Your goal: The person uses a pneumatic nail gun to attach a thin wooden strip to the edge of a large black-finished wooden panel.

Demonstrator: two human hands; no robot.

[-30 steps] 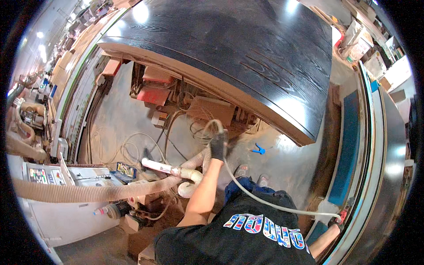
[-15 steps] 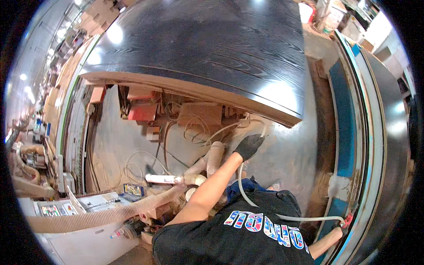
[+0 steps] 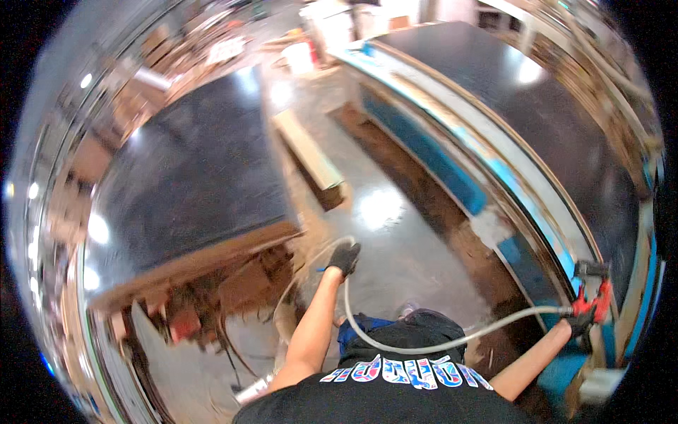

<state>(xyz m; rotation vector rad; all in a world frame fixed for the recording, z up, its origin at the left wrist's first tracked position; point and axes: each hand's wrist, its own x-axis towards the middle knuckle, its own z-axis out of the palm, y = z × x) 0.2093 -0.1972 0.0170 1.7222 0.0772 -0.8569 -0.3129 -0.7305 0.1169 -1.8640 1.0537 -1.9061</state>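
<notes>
My left hand (image 3: 344, 258), in a black glove, is closed around a pale, flexible air hose (image 3: 395, 348) in front of my body. The hose hangs in a loop from this hand and runs across to my right. There my right hand (image 3: 580, 324), also in a dark glove, grips a red and black air tool (image 3: 592, 300) joined to the hose's end. The tool is held close to the edge of a blue and white machine frame (image 3: 487, 166); I cannot tell whether they touch. Its exact kind is blurred.
On the left lies a large dark wood-grained panel (image 3: 205, 169) on a stack. Another dark panel (image 3: 522, 92) lies beyond the frame on the right. A long wooden block (image 3: 308, 150) stands on the grey floor (image 3: 402, 247) between them.
My view has turned to the right. The air tool, mostly hidden earlier, now shows raised in my right hand. My left hand still holds the hose, which now hangs in a wider loop.
</notes>
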